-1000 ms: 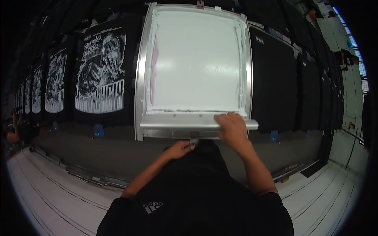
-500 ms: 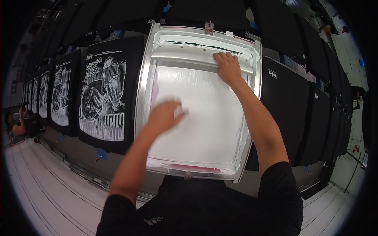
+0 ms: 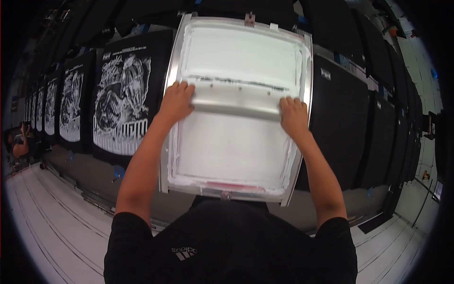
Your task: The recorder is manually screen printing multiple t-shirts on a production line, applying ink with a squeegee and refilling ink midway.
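A wide metal squeegee (image 3: 236, 100) lies across a screen-printing frame (image 3: 171, 71) in front of me. My left hand (image 3: 177, 103) is closed on the squeegee's left end, its fingers curled over the top edge. At the other end, my right hand (image 3: 294, 116) grips it the same way. White ink coats the mesh (image 3: 227, 146) both beyond and below the squeegee. A dark streak runs along the squeegee's far edge. What lies beneath the screen is hidden.
To the left, a row of black shirts (image 3: 123, 97) on boards carries a white print. Plain black shirts (image 3: 336, 128) line the right. Metal clamps (image 3: 249, 20) hold the frame at its far and near edges. A person (image 3: 20, 142) is at the far left.
My left hand has moved from over the mesh to the squeegee's left end and taken hold. The squeegee has come toward me from the frame's far end, with my right hand still on it.
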Demonstrator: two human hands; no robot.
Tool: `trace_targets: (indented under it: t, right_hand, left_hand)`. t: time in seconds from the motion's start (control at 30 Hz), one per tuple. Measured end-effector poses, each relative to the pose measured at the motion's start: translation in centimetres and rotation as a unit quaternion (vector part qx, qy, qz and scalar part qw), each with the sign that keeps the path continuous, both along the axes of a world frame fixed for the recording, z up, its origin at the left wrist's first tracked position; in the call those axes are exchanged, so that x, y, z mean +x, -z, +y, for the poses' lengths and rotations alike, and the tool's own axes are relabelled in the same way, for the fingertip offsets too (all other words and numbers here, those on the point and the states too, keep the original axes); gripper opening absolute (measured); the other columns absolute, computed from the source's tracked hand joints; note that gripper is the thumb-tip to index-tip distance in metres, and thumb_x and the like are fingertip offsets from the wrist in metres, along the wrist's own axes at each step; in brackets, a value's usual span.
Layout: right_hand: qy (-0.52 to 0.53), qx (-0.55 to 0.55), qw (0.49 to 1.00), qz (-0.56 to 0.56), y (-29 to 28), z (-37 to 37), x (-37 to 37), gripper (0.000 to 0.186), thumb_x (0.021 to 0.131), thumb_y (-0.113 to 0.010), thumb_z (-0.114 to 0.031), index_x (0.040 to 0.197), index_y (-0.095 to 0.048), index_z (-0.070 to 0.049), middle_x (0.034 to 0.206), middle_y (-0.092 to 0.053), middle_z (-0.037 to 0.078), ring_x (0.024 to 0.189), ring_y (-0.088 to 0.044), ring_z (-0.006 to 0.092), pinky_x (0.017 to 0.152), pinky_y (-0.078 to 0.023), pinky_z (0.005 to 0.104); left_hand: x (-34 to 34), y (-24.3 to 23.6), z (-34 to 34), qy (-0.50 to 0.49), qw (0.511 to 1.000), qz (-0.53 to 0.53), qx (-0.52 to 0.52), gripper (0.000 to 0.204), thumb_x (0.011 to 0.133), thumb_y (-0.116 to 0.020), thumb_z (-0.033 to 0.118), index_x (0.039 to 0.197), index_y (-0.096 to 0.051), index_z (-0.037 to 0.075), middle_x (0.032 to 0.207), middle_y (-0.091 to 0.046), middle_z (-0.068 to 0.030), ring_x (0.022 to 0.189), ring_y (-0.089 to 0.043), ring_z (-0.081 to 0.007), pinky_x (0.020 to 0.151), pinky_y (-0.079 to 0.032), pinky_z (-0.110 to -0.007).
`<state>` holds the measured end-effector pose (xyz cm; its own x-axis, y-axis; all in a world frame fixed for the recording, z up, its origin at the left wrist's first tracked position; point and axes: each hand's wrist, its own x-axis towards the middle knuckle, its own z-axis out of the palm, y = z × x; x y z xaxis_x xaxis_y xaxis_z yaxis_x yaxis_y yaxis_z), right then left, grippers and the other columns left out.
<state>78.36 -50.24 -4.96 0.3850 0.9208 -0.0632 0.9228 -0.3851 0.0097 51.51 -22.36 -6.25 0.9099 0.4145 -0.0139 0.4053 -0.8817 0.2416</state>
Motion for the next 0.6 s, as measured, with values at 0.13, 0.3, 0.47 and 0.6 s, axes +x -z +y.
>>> trace_targets:
  t: [0.13, 0.3, 0.47, 0.6]
  right_hand:
    - [-0.018, -0.008, 0.993, 0.115, -6.6, -9.2, -9.7, 0.036, 0.064, -0.063, 0.003, 0.099, -0.061, -0.006, 0.093, -0.061, 0.010, 0.090, -0.058, 0.0305, 0.083, -0.042, 0.0437]
    - [0.012, -0.012, 0.983, 0.182, -9.1, -17.1, -17.5, 0.037, 0.061, -0.062, 0.003, 0.097, -0.064, -0.006, 0.089, -0.065, 0.010, 0.088, -0.059, 0.0305, 0.084, -0.042, 0.0429]
    - [0.045, -0.033, 0.979, 0.196, -7.0, -17.7, -18.4, 0.041, 0.059, -0.063, 0.002, 0.099, -0.066, -0.006, 0.090, -0.067, 0.010, 0.092, -0.061, 0.0302, 0.087, -0.044, 0.0453]
    - [0.055, -0.064, 0.978, 0.189, -6.5, -18.6, -19.2, 0.037, 0.060, -0.064, 0.000, 0.096, -0.066, -0.008, 0.092, -0.068, 0.009, 0.093, -0.063, 0.0285, 0.100, -0.042, 0.0491]
  left_hand:
    - [-11.0, -4.7, -9.3, 0.026, 0.997, -0.043, -0.053, 0.041, 0.059, -0.074, 0.004, 0.098, -0.061, 0.006, 0.092, -0.057, -0.0110, 0.092, -0.055, -0.0316, 0.081, -0.045, -0.042]
    - [-18.7, -7.3, -16.5, 0.029, 0.995, -0.046, -0.088, 0.037, 0.055, -0.072, 0.003, 0.090, -0.061, 0.006, 0.082, -0.058, -0.0090, 0.082, -0.057, -0.0299, 0.074, -0.046, -0.042]
    - [-19.6, -5.1, -17.4, 0.015, 0.993, -0.044, -0.110, 0.035, 0.055, -0.071, 0.002, 0.088, -0.061, 0.006, 0.085, -0.061, -0.0097, 0.082, -0.058, -0.0295, 0.075, -0.047, -0.042]
    - [-21.4, -4.0, -18.8, 0.009, 0.993, -0.091, -0.080, 0.033, 0.054, -0.067, -0.001, 0.086, -0.062, 0.006, 0.087, -0.063, -0.0096, 0.084, -0.061, -0.0297, 0.076, -0.049, -0.043]
